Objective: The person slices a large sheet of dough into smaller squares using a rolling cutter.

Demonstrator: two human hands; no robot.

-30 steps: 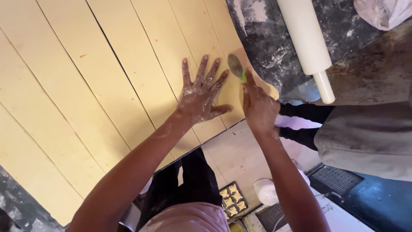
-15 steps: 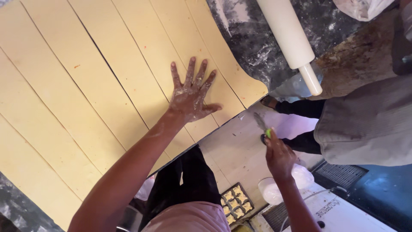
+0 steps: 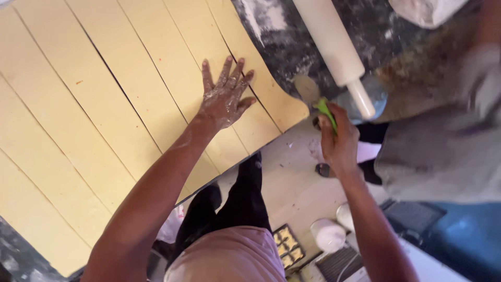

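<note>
A wide sheet of pale yellow dough (image 3: 104,104) lies on a dark floured counter, cut into long parallel strips. My left hand (image 3: 224,96) presses flat on the strips near their right ends, fingers spread and dusted with flour. My right hand (image 3: 339,141) is off the counter's edge, closed around the green handle of a small round cutter (image 3: 313,96). The cutter's blade hovers just right of the dough's rounded corner, near the counter edge.
A white rolling pin (image 3: 334,47) lies diagonally on the counter (image 3: 276,36) beyond the cutter. A white bag (image 3: 428,10) sits at the top right. Another person in grey clothing (image 3: 449,146) stands at the right. White tubs (image 3: 329,235) and a tray stand on the floor below.
My right hand dropped away from the dough with the cutter, then came back up toward the dough's right corner. My left hand stayed pressed on the strips.
</note>
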